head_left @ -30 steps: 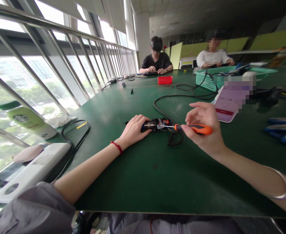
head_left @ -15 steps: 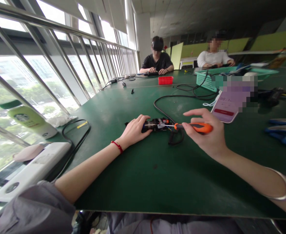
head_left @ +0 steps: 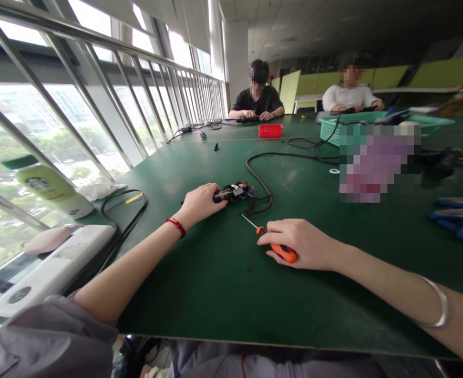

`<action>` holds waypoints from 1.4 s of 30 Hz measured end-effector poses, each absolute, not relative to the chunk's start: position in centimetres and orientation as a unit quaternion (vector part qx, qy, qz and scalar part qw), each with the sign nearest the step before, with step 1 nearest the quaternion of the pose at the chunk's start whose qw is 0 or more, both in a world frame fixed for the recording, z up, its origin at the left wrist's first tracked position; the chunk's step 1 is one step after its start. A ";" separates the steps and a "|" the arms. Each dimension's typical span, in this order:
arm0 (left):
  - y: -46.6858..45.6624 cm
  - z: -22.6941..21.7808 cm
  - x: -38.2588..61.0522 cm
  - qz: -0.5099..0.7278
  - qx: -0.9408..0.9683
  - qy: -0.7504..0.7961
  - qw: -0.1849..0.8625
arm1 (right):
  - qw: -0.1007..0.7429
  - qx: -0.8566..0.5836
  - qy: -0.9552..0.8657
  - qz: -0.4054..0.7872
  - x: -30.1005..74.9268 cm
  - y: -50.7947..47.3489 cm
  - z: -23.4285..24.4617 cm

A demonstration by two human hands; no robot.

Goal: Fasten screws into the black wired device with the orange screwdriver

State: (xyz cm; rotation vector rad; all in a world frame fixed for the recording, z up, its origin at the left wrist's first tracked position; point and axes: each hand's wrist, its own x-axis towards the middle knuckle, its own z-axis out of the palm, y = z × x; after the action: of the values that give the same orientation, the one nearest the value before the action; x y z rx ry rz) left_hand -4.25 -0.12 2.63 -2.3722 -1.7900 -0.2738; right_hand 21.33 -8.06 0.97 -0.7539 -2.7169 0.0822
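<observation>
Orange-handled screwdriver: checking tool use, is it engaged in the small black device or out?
Out: orange-handled screwdriver tip points clear of small black device.

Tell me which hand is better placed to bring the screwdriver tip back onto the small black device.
Right. The right hand already grips the orange-handled screwdriver, its tip pointing toward the small black device. The left hand rests on that device, steadying it.

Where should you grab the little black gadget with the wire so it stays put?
Grip the small black device by its bare left end, coming from the left as the left hand does; its cable trails off the right end.
</observation>
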 end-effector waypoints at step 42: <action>1.3 3.3 -15.9 -0.211 -0.566 -0.764 0.227 | 0.184 -0.363 -0.910 0.082 21.4 -7.5 0.8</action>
State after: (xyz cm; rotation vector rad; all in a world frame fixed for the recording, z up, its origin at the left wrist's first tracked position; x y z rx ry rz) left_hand -15.88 1.27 3.34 -1.5595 -2.1060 -0.5806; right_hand 21.41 -7.51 0.84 -1.0230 -2.5663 0.2326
